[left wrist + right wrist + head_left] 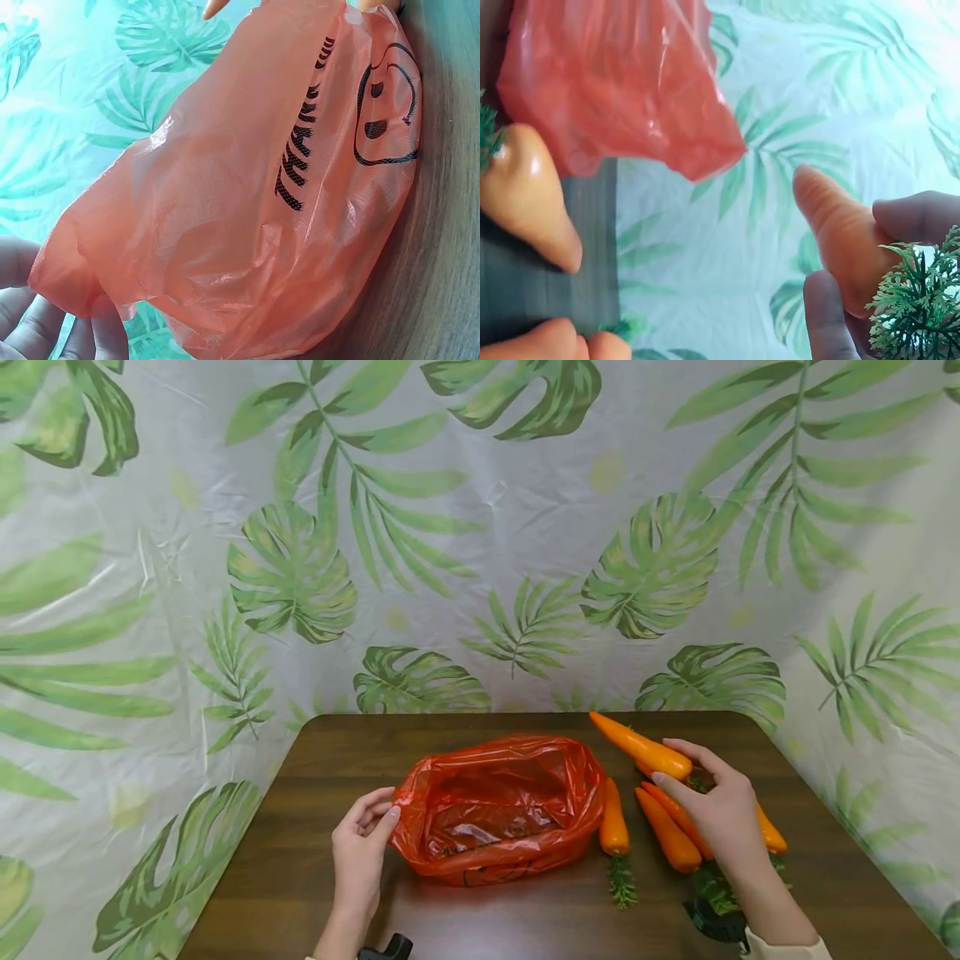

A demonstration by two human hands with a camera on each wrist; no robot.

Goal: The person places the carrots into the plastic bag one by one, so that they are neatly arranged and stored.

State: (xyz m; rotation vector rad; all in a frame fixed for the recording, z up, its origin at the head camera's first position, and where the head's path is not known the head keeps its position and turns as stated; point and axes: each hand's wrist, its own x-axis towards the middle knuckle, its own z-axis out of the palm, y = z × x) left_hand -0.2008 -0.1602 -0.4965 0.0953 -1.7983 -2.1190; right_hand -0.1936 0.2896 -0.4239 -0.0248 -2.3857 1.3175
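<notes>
A red plastic bag (517,860) stands on the table with its mouth spread upward; black lettering and a smiling face are printed on its side (300,150). At its left rim my left hand (362,852) pinches the plastic between thumb and fingers. My right hand (723,806) grips an orange carrot (637,748) by its thick end, raised to the right of the bag with its tip pointing far left. Green leaves (919,300) of that carrot show in the right wrist view. Nothing but red plastic and shadow can be made out inside the bag.
One carrot (613,827) lies against the bag's right side, leaves toward me. Several more carrots (667,833) lie under and beside my right hand, partly hidden. The brown wooden table (285,860) ends at a leaf-patterned sheet (525,527) behind it.
</notes>
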